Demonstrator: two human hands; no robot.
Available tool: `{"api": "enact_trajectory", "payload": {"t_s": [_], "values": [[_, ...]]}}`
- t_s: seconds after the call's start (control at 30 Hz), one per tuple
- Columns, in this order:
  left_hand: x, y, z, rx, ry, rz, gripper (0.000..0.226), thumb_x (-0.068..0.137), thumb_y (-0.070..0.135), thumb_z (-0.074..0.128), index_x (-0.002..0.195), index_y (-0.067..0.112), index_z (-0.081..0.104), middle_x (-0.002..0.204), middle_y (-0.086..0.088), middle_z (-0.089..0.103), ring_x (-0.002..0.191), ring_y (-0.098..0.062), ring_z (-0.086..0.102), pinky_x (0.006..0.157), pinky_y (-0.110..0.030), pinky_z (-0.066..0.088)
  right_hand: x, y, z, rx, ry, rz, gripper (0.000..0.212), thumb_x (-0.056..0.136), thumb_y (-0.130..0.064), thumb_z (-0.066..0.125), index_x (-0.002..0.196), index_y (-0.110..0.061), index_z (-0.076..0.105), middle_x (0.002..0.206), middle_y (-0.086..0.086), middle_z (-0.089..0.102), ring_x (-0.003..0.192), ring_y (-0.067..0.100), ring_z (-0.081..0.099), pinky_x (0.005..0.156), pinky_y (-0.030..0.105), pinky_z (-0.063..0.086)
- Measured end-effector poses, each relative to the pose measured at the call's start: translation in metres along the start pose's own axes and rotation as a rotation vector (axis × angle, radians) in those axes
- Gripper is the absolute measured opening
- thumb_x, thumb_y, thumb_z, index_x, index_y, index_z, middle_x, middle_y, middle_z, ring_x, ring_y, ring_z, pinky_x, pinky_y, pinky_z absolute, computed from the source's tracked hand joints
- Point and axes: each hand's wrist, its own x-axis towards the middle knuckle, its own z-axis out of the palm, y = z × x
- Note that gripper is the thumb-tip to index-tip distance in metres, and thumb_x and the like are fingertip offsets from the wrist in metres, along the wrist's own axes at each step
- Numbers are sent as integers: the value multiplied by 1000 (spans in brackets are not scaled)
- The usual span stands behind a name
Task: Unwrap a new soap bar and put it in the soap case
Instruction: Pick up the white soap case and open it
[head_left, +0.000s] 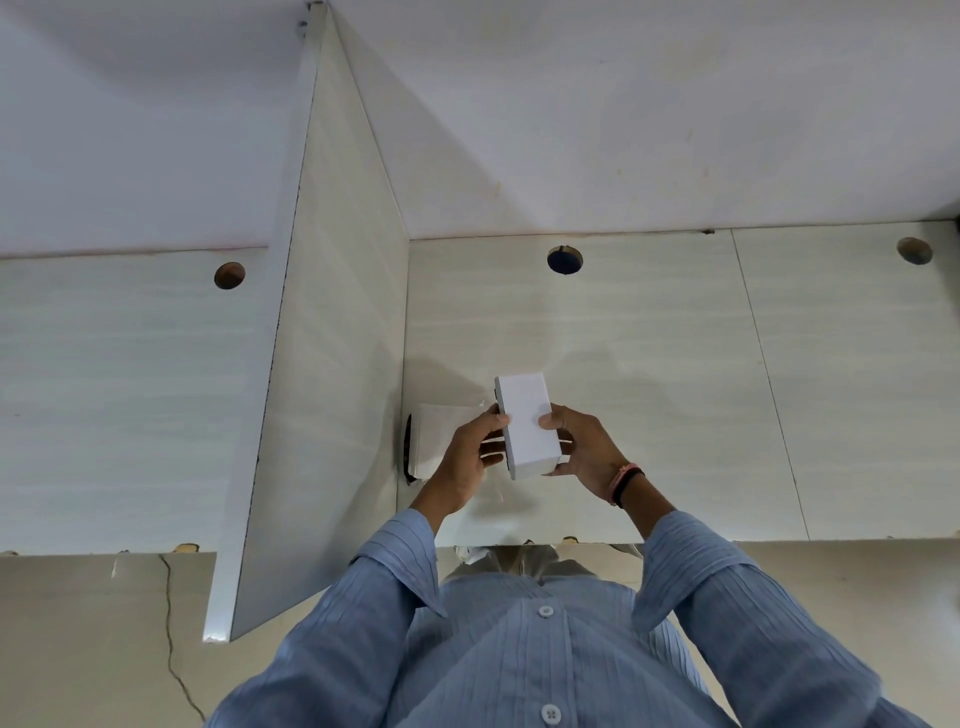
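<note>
From the head view, I hold the white soap box (527, 425) over the surface (675, 389), long axis running from twelve to six o'clock; my left hand (467, 457) takes its nine o'clock side and my right hand (584, 449) its three o'clock side, so both ends stay free for opening. My left fingers (501, 418) curl around the near-left edge, thumb on top; my right fingers (550, 420) pinch the opposite edge, with more of them wrapped under the bottom end. I judge the box still closed, so the bar is wrapped and the unwrapping not yet begun; two hands steady it because the smooth carton could slip. At nine o'clock of the box, touching the upright divider panel (332, 364), lies a pale, translucent thing with a dark rim, likely the soap case (439, 436); my left hand partly hides it, so I cannot tell whether it stands open.

The surface is pale wood-grain laminate, with round cable holes (564, 259) along its far edge; white walls (623, 104) rise beyond; a cracked beige floor (104, 649) shows at seven o'clock.
</note>
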Motion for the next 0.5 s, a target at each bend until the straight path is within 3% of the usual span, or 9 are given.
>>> {"api": "enact_trajectory", "payload": {"t_s": [0.17, 0.37, 0.5], "values": [[-3, 2, 0, -40, 37, -1, 19, 80, 37, 62, 89, 23, 71, 98, -6, 70, 97, -25, 61, 88, -38, 48, 2, -1, 1, 10, -26, 13, 47, 62, -40, 72, 107, -28, 74, 109, 10, 69, 100, 32, 63, 83, 48, 54], [-8, 3, -3, -97, 31, -13, 43, 69, 47, 68, 100, 17, 70, 101, -10, 67, 98, -26, 61, 89, -45, 48, 5, 3, 0, 71, -32, 13, 50, 59, -40, 73, 105, -23, 73, 109, 11, 67, 102, 35, 62, 84, 52, 55], [-7, 7, -15, -218, -22, -25, 50, 73, 49, 63, 112, 17, 72, 105, -10, 69, 101, -26, 61, 96, -47, 40, 11, 10, -16, 252, -8, 83, 81, 60, -43, 71, 135, -17, 53, 127, 16, 56, 116, 42, 55, 99, 67, 46]]}}
